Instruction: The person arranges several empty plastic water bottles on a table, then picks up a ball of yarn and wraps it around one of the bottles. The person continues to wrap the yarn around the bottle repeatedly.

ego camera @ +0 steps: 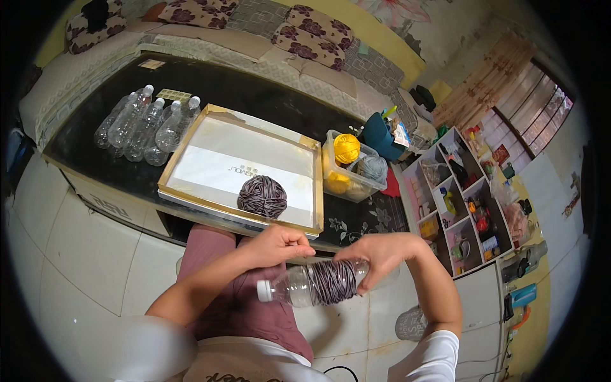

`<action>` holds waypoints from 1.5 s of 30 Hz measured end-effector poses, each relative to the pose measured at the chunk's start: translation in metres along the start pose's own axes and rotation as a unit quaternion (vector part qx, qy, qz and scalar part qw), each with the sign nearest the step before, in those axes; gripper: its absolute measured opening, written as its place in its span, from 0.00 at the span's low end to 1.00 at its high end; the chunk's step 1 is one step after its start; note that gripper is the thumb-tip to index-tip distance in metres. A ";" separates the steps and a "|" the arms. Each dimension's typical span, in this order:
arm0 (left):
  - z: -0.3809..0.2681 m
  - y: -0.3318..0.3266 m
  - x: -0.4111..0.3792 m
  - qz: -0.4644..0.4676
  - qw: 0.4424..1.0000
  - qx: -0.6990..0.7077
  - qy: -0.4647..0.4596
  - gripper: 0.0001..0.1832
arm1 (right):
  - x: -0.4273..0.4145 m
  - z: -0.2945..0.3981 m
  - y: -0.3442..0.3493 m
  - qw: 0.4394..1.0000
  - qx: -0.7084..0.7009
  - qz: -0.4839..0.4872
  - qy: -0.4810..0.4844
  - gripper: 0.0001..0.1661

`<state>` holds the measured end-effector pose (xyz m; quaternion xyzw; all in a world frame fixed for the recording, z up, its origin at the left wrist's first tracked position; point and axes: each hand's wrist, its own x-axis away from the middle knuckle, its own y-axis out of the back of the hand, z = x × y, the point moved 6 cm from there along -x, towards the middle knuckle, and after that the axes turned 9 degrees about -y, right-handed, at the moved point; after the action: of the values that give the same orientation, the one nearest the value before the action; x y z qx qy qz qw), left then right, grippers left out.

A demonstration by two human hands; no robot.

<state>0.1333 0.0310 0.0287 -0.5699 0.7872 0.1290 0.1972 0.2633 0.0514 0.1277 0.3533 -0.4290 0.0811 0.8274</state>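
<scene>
A clear plastic bottle [296, 288] with a white cap lies sideways above my lap, its cap towards the left. Dark purple-grey variegated yarn [332, 281] is wound around its middle. My right hand [379, 258] grips the bottle beside the windings, near the base end. My left hand [284, 244] pinches the yarn strand just above the bottle, fingers closed. A ball of the same yarn [262, 196] rests in a shallow box lid [177, 164] on the black table, beyond my left hand.
Several capped clear bottles [138, 125] lie at the table's left. Right of the lid, a plastic tub [351, 188] holds yellow and grey yarn balls, with a teal container [382, 138] behind. A compartment shelf [441, 181] stands at the right, a grey bin [409, 324] on the floor.
</scene>
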 end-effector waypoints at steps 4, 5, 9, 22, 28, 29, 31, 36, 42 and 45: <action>0.021 -0.024 0.005 -0.042 0.984 0.171 -0.019 0.11 | -0.008 -0.001 0.007 0.987 -0.154 0.008 0.050 0.31; 0.009 -0.023 0.007 -0.040 0.995 0.011 -0.091 0.14 | -0.010 -0.006 0.005 0.980 -0.192 0.013 0.053 0.32; 0.028 -0.017 0.009 -0.142 0.983 0.066 -0.091 0.24 | -0.020 -0.017 0.005 0.936 -0.344 0.020 0.067 0.39; 0.031 -0.021 0.018 -0.095 0.932 -0.289 -0.199 0.12 | -0.036 -0.021 -0.009 0.845 -0.518 0.068 0.112 0.43; 0.017 -0.032 0.009 -0.025 0.963 -0.213 -0.165 0.11 | -0.043 -0.021 -0.018 0.822 -0.537 0.080 0.172 0.38; 0.021 -0.030 0.009 -0.020 0.954 -0.261 -0.144 0.11 | -0.042 -0.024 -0.018 0.818 -0.543 0.072 0.175 0.38; 0.026 -0.019 0.015 -0.015 0.927 -0.362 -0.099 0.10 | -0.043 -0.026 -0.015 0.812 -0.549 0.062 0.187 0.36; -0.010 -0.007 0.021 -0.030 0.950 -0.283 -0.126 0.11 | -0.041 -0.022 -0.010 0.815 -0.543 0.036 0.200 0.34; -0.025 0.002 0.026 -0.059 0.969 -0.216 -0.105 0.09 | -0.041 -0.024 -0.011 0.825 -0.536 0.045 0.175 0.32; -0.024 0.009 0.032 -0.087 0.938 -0.288 -0.173 0.08 | -0.040 -0.027 -0.009 0.835 -0.526 0.050 0.154 0.30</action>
<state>0.1124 -0.0030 0.0351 -0.6378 0.6173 0.4288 0.1682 0.2596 0.0687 0.0817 -0.1742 -0.2912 -0.0626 0.9386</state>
